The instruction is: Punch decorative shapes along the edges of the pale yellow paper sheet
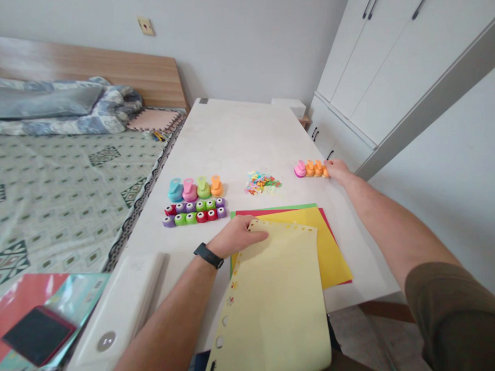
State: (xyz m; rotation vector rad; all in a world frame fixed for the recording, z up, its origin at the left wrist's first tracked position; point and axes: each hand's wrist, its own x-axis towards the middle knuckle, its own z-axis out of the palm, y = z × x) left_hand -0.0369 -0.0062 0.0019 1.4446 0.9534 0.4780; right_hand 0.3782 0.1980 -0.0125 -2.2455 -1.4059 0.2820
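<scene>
My left hand (pixel 237 236), with a black watch on its wrist, rests on the top corner of a pale yellow paper sheet (pixel 276 300) whose edges carry small punched shapes. That sheet curls toward me over the table's near edge. My right hand (pixel 338 172) reaches across the white table (pixel 233 136), its fingertips at the end of a row of orange craft punches (pixel 315 169). A pink punch (pixel 299 169) closes that row. Beneath the pale sheet lies a stack of yellow paper (pixel 330 259), with red and green edges showing. Colourful paper cutouts (pixel 262 183) form a small pile.
Left of the paper stand larger craft punches (pixel 195 188) and a double row of small punches (pixel 193 212). A white case (pixel 119 305) lies at the near left corner, beyond it a red-and-teal folder (pixel 37 335). A bed (pixel 69 184) runs along the left; white cupboards (pixel 398 61) stand right.
</scene>
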